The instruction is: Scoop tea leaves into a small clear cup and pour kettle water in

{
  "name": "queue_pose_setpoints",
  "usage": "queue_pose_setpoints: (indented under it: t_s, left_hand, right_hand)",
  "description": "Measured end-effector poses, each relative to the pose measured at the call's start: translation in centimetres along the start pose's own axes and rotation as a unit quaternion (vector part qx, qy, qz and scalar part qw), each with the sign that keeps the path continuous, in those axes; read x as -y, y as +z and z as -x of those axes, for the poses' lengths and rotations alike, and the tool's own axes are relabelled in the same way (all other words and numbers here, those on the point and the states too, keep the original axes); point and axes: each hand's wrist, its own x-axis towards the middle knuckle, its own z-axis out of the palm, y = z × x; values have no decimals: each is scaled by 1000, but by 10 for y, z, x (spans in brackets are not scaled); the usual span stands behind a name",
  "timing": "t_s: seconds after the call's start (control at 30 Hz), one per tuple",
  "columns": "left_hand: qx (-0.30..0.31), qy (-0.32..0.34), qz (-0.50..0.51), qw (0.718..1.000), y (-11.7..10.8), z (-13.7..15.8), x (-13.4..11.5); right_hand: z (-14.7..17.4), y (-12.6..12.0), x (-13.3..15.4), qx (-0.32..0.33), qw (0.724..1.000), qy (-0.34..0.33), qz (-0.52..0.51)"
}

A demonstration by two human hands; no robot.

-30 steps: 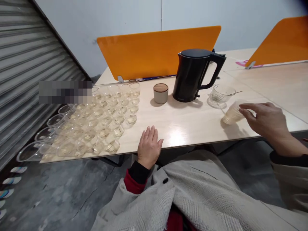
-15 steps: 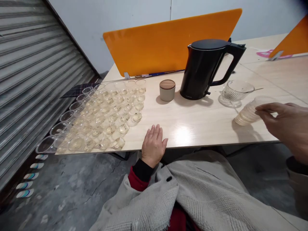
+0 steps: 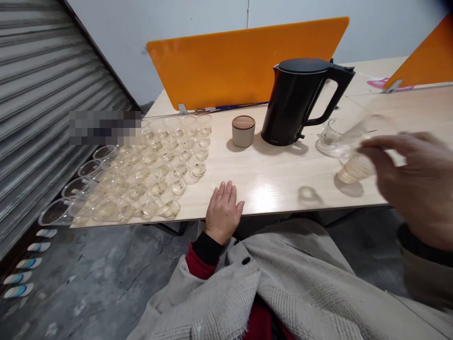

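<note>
One clear cup (image 3: pixel 357 137) gripped, lifted by right hand (image 3: pixel 414 184); left hand (image 3: pixel 222 210) flat, released.

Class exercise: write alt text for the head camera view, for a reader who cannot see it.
A person's right hand lifts a clear cup above a stack of cups, while the left hand rests flat on the table near a black kettle.

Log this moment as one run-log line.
left hand: flat on table edge | right hand: lifting clear cup | stacked cups beneath
</note>
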Motion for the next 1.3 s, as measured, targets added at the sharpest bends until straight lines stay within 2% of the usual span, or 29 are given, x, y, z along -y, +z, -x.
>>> queue_pose_setpoints:
  t_s: [0.1, 0.17, 0.33, 0.5, 0.67, 0.97, 1.13, 1.3]
  left_hand:
    - [1, 0, 6, 1000, 0, 0, 0]
    - [0, 0, 9, 1000, 1, 0, 0]
    - [4, 2, 13, 1000, 0, 0, 0]
    - [6, -2, 21, 1000, -1, 0, -1]
    - [8, 1, 23, 1000, -2, 1, -1]
    - [6, 2, 18, 1000, -3, 0, -2]
    - [7, 1, 18, 1000, -3, 0, -2]
    - [6, 2, 17, 1000, -2, 1, -2]
  right_hand:
    - [-1, 31, 48, 52, 980, -74, -180]
    - [1, 60, 72, 103, 961, -98, -236]
    - [6, 124, 102, 185, 937, -139, -261]
    - [7, 154, 111, 217, 932, -151, -246]
    - [7, 161, 116, 233, 930, -168, -229]
    - [8, 156, 119, 235, 923, -189, -238]
    - [-1, 144, 114, 196, 925, -165, -281]
    - [-25, 137, 105, 164, 941, -119, -272]
